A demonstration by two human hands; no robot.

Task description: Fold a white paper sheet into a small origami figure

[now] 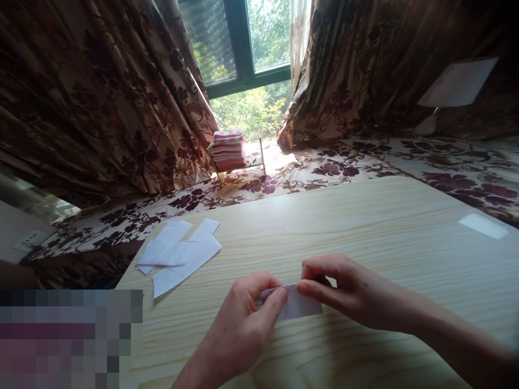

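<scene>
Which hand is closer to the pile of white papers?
Left. The left hand is to the right of the pile of white papers and nearer the camera; the right hand is farther right, past the left hand.

"Left side?"
"From my remote seat: left hand [245,324] pinching, thumb [272,310] against bent fingers [264,280]."
"Right?"
"My right hand [348,292] pinches too, just beside it; forearm [450,327] slants in from lower right."

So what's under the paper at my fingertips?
The tabletop shows around the paper that your left hand and right hand touch; whatever is directly beneath it is covered.
</scene>
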